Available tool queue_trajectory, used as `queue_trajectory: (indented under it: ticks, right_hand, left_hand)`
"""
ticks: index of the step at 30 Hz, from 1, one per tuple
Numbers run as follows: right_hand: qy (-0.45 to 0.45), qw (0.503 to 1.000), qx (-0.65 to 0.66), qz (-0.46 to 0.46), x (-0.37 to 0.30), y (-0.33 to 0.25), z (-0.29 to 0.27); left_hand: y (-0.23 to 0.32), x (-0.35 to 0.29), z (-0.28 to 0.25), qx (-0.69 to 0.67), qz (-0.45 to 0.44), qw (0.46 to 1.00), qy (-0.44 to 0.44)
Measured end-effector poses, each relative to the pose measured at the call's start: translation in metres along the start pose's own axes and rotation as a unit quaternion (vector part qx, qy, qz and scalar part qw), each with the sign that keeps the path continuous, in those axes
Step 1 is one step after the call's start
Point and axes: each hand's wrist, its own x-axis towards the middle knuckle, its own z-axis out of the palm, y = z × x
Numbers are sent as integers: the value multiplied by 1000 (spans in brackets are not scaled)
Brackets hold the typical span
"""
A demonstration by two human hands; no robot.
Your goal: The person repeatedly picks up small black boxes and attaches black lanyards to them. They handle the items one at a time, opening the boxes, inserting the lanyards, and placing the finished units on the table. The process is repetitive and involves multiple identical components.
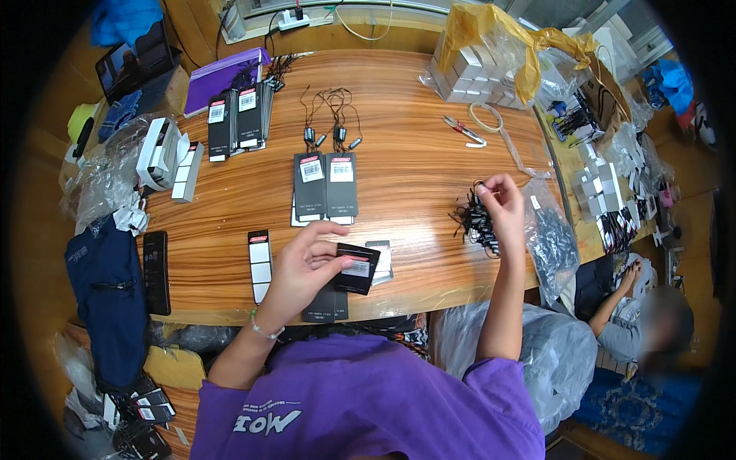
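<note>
Wall: brown wooden panelling (406, 40) is running behind the work area.
Counter: a glossy, orange-brown, wood-grained counter (414, 161) is filling the middle.
Neighbour: a person in a grey shirt (622, 337) is leaning in at far right.
Left hand (307, 264): its fingers are clamping a black rectangular card with a white label (357, 282).
Card: it is hovering over the counter's near edge, its red-banded end pointing away from the wearer, its long axis running near-to-far, tilting slightly right.
Right hand (504, 208): its fingers are pinching at a tangled pile of thin black cords (477, 228).
</note>
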Motion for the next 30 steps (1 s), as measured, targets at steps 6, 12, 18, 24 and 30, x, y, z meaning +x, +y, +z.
queue_trajectory:
  ticks: [6, 12, 18, 24, 30]
  right_hand:
    - [-44, 945, 323, 22, -36, -70, 39]
    - [-103, 894, 434, 47, -57, -75, 75]
    - [-138, 882, 447, 59, -50, -65, 80]
    - [-80, 867, 491, 20, -20, -79, 66]
    - [-70, 841, 536, -30, -9, -108, 53]
  left_hand:
    - [16, 30, 29, 4, 26, 992, -127]
    - [4, 48, 46, -38, 15, 983, -180]
    - [-2, 42, 37, -22, 18, 987, -158]
    - [-11, 36, 34, 7, 22, 989, -147]
    - [-6, 39, 33, -6, 35, 992, -121]
